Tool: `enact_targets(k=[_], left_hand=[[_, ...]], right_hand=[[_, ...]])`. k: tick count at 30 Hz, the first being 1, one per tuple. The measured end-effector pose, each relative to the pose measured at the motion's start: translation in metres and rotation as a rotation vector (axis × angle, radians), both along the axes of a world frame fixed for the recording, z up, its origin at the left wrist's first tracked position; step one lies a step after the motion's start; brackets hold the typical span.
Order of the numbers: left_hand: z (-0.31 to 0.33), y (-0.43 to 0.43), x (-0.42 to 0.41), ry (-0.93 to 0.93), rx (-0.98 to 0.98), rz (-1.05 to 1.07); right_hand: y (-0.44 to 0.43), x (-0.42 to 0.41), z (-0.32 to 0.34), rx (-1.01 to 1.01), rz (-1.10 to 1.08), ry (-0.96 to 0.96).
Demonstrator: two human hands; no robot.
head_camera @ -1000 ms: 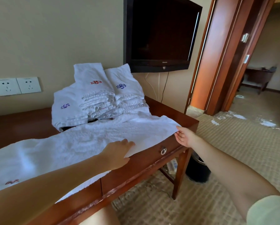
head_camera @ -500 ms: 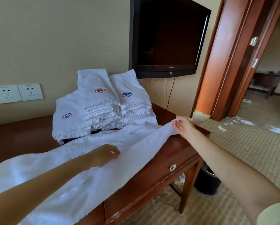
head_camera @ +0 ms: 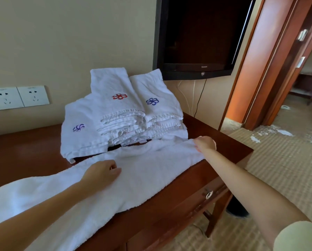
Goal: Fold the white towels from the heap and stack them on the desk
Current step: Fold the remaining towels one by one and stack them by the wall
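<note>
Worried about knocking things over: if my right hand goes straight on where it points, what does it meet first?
Probably the folded towel stack, just beyond the right hand, which grips the spread towel by its far corner; the gap is hard to judge.

Soft, even daylight, brightest through the doorway at right; wide-angle bending at the edges; slight overall softness.

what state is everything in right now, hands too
white terry towel: stretched out on the brown wooden desk
stack of folded white embroidered towels: piled against the wall
left hand: rests on the towel, grip unclear
right hand: pinches the towel's end
black wall television: screen dark
desk drawer: closed
white wall sockets: nothing plugged in
</note>
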State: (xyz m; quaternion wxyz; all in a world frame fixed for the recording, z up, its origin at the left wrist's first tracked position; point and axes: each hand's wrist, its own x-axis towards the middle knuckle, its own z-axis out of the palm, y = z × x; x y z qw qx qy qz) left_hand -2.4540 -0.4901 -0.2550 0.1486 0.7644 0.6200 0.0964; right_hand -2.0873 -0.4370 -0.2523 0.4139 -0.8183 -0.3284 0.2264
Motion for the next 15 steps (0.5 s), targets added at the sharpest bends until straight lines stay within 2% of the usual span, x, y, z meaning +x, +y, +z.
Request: enact_targets(k=[3,5,6,8,10,11,13,15], left_hand=[[-0.015,-0.008,-0.001,0.009,0.188,-0.026],[-0.018,-0.01,-0.003,-0.071,0.23,-0.027],[-0.018,-0.012,-0.003,-0.099,0.252,-0.031],[-0.019,-0.015,-0.004,-0.1,0.279,-0.04],[-0.018,-0.017,-0.004,-0.097,0.308,-0.056],[-0.018,-0.018,-0.004,-0.098,0.315,-0.063],[-0.019,-0.018,-0.004,-0.093,0.33,-0.071],[-0.022,-0.017,-0.006,-0.105,0.366,-0.093]], right_hand=[[-0.017,-0.018,-0.023,0.034,0.146,-0.454],[-0.025,-0.025,-0.034,0.14,0.163,-0.644],[-0.026,-0.026,-0.038,0.221,0.108,-0.663],[-0.031,-0.023,-0.034,0.327,-0.133,-0.537],[-0.037,-0.015,-0.032,0.251,-0.323,-0.333],[-0.04,-0.012,-0.031,0.176,-0.337,-0.275],[-0.041,-0.01,-0.033,0.083,-0.264,-0.277],[-0.039,-0.008,-0.034,0.077,-0.213,-0.287]])
